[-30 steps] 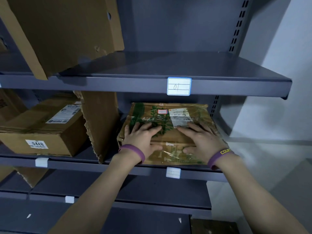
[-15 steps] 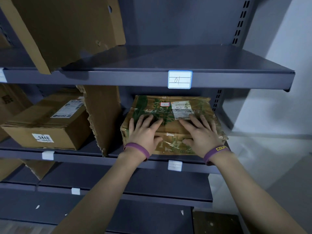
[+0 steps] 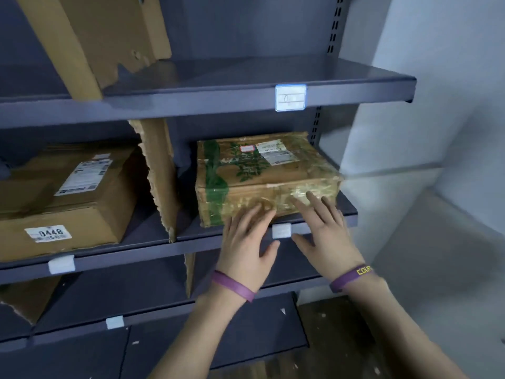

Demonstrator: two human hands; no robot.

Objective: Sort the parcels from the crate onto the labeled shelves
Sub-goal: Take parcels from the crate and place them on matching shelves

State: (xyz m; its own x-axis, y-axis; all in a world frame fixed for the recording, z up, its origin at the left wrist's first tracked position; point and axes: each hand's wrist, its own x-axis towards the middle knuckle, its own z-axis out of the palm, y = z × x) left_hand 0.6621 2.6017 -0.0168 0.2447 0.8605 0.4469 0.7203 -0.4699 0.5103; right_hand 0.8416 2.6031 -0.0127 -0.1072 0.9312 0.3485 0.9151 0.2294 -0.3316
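Head — left hand (image 3: 246,244), right hand (image 3: 325,236) at parcel (image 3: 262,170)

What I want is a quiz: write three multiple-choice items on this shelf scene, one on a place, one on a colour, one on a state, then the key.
1. Where does the green-printed parcel sit?
A. On the top shelf.
B. Right of the cardboard divider.
C. On the floor.

2. What colour are the wristbands?
A. Purple.
B. Red.
C. White.

3. How are the left hand and right hand?
A. Clenched in fists.
B. Curled round the parcel's sides.
C. Open, fingers straight.

Key: B, the parcel lies just right of the divider; A, both bands are purple; C, straight fingers reach the parcel's front.
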